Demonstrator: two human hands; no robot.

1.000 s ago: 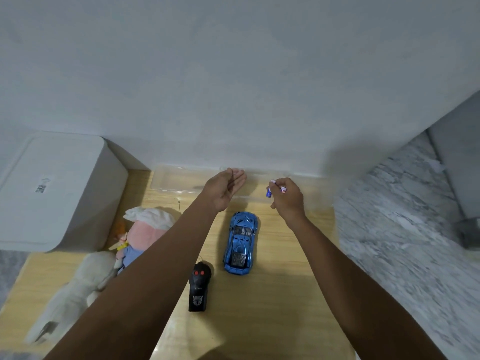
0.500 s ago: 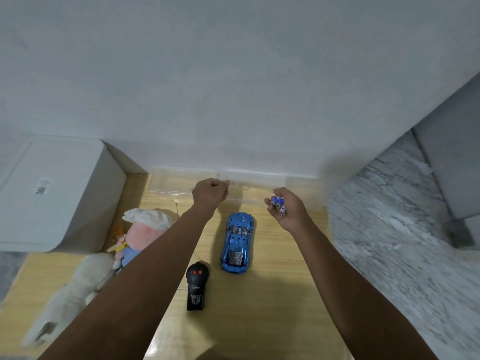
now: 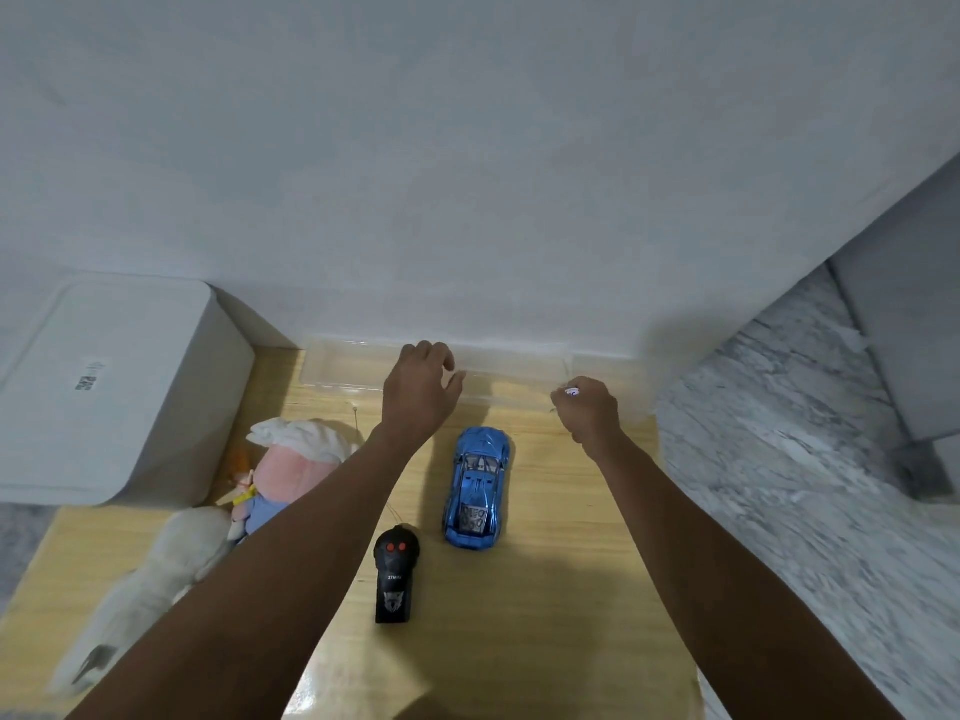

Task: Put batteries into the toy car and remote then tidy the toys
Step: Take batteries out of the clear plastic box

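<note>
Right hand (image 3: 586, 414) fisted round small batteries (image 3: 571, 392); left hand (image 3: 420, 391) loosely spread, holding nothing, over the clear tray (image 3: 337, 367) at the table's far edge. Blue toy car (image 3: 478, 488) lies between the wrists, lengthwise toward the far edge, about as near either hand; remote (image 3: 396, 574) parallel, nearer the left forearm.

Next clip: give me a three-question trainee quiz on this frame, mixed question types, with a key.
1. True or false: the blue toy car is lying upside down.
2. Which hand holds the batteries? A) left hand B) right hand C) neither
3. Fill in: the black remote lies on the wooden table to the ____ of the car, as the person sees it.

Key: 1 false, it rests roof up. 2 B, its fingers are curled round them. 3 left.
</note>
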